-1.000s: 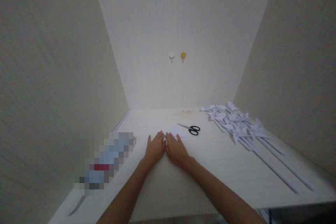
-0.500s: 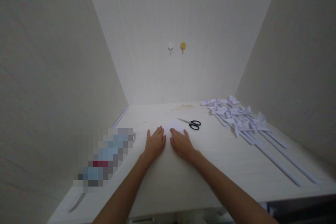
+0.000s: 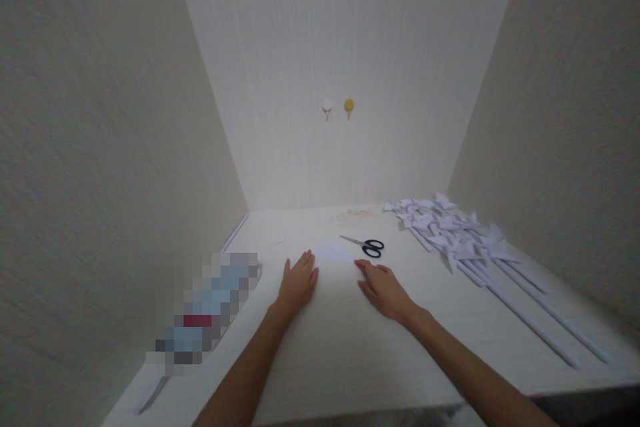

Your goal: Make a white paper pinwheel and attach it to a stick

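My left hand (image 3: 299, 281) lies flat on the white table (image 3: 350, 340), fingers stretched out, holding nothing. My right hand (image 3: 384, 289) rests palm down to its right, fingers extended, a hand's width away from the left. A small sheet of white paper (image 3: 334, 252) lies just beyond and between the two hands; neither hand covers it. Black-handled scissors (image 3: 364, 245) lie closed a little beyond my right fingertips.
A pile of white paper pinwheels on long white sticks (image 3: 463, 240) stretches along the table's right side. A blurred-out object (image 3: 207, 307) lies at the left edge. Two small hooks, white (image 3: 327, 107) and yellow (image 3: 349, 106), hang on the back wall. Walls close in on both sides.
My hands were side by side, touching over the paper; the right hand has slid rightwards, leaving a gap and uncovering the paper. The left hand has stayed about where it was.
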Motion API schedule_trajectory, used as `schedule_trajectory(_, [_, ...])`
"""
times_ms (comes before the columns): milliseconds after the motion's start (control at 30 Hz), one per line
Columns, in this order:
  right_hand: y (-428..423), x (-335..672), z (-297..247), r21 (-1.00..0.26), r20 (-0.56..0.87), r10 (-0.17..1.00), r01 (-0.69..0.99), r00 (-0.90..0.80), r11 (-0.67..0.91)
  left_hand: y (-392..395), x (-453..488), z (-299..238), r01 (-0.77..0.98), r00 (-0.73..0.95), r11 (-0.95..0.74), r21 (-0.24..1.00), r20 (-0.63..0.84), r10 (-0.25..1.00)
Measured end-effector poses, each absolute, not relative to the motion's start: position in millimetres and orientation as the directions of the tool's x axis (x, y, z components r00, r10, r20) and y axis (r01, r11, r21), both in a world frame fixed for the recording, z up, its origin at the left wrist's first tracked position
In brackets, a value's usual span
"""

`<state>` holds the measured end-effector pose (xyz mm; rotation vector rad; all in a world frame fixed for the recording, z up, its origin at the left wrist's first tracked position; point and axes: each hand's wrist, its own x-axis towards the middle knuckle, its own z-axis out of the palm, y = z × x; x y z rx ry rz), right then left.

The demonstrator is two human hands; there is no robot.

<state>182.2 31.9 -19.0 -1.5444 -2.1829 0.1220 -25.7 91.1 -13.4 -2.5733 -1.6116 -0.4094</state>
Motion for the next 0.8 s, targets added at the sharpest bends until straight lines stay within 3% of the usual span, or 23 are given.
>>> schedule_trajectory(167, [34.1, 183.7, -21.5, -0.362, 0.373, 0.905, 0.866, -0.203, 0.344, 95.6, -30.5, -15.1, 0.846, 0.462, -0.509, 0.156, 0.26, 0.848])
schedule_trajectory(333, [34.2, 183.2, -20.3, -0.408, 0.377, 0.9, 0.832, -0.22, 0.375, 93.4, -30.1, -15.0, 0.778, 0.54, -0.609, 0.156, 0.332, 0.774])
schedule_trajectory(667, [34.3, 180.3, -21.4, -0.603, 0.386, 0.909, 0.704, -0.155, 0.376, 88.8, -27.4, -12.5, 0.763, 0.5, -0.615, 0.197, 0.421, 0.756])
schedule_trajectory(800, [32.0, 178.5, -17.9, -0.612, 0.394, 0.907, 0.693, -0.149, 0.38, 87.1, -26.9, -10.8, 0.766, 0.483, -0.606, 0.212, 0.434, 0.761])
